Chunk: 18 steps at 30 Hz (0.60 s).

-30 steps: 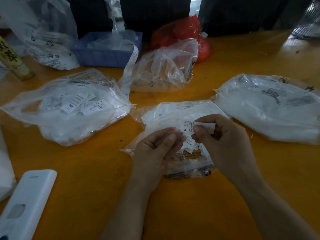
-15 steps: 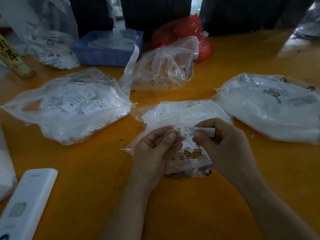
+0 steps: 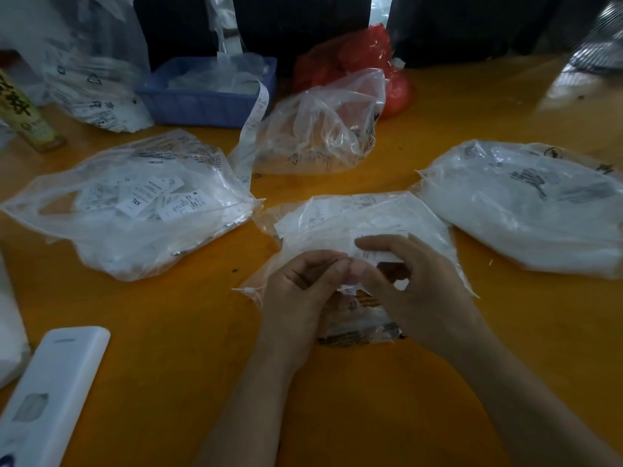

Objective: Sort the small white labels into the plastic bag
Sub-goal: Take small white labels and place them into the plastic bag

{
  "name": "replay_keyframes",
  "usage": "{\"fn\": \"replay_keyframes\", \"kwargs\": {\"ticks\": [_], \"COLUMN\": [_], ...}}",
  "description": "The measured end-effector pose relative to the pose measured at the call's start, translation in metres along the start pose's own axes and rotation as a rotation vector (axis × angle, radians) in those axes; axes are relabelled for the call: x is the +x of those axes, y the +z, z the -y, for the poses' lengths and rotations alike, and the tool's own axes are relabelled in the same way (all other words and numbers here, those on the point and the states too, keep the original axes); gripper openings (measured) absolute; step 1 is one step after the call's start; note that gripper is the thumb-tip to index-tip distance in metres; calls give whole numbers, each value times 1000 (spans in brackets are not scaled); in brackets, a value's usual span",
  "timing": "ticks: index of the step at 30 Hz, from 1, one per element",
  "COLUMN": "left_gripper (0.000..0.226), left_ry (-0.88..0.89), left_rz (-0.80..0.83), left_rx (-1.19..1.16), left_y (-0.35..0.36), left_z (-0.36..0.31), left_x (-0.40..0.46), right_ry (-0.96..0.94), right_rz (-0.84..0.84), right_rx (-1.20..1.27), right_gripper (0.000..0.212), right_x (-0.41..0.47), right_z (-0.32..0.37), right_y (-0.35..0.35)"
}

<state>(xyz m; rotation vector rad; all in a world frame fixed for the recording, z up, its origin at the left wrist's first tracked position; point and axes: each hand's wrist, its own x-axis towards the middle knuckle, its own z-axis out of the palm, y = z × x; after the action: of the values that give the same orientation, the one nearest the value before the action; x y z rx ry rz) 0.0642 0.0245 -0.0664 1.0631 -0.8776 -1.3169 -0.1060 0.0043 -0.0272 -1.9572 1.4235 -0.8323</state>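
A clear plastic bag (image 3: 354,217) full of small white labels lies in the middle of the yellow table (image 3: 168,311), under both my hands. My left hand (image 3: 300,291) and my right hand (image 3: 414,291) meet fingertip to fingertip above it. My right hand pinches a small white label (image 3: 381,256) between thumb and fingers. My left hand's curled fingers pinch at the same bunch of labels; the contact is partly hidden. A second bag (image 3: 135,203) on the left holds labels marked XXL. A third, whiter bag (image 3: 526,210) lies at the right.
A crumpled clear bag (image 3: 320,129) sits behind the middle bag, with a red bag (image 3: 364,59) behind it. A blue tray (image 3: 205,96) stands at the back, with a label strip hanging over its edge. A white device (image 3: 50,392) lies front left. A green bottle (image 3: 27,119) stands far left.
My right hand has moved left, bringing the label in against my left fingertips. The label now shows less between the fingers. The bags have not moved.
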Motion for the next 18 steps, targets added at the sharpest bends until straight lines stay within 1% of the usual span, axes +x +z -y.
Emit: {"fn": "replay_keyframes", "kwargs": {"ticks": [1, 2, 4, 5, 6, 9, 13, 18], "left_gripper": [20, 23, 36, 41, 43, 31, 24, 11], "left_ry": [1, -1, -15, -26, -37, -47, -49, -31], "left_rz": [-2, -2, -5, -12, -22, -53, -75, -55], "left_rx": [20, 24, 17, 15, 10, -11, -37, -22], "left_y": [0, 0, 0, 0, 1, 0, 1, 1], "left_z": [1, 1, 1, 2, 2, 2, 0, 0], "left_x": [0, 0, 0, 0, 1, 3, 2, 2], "right_ry": [-9, -21, -20, -1, 24, 63, 69, 80], "right_rz": [16, 6, -57, -84, -101, -135, -131, -118], "right_rx": [-5, 9, 26, 40, 59, 90, 107, 114], "right_gripper": [41, 32, 11, 9, 12, 21, 19, 15], "right_x": [0, 1, 1, 1, 1, 2, 4, 4], "right_z": [0, 0, -2, -4, -5, -8, -12, -13], "right_y": [1, 2, 1, 0, -1, -5, -9, -10]}}
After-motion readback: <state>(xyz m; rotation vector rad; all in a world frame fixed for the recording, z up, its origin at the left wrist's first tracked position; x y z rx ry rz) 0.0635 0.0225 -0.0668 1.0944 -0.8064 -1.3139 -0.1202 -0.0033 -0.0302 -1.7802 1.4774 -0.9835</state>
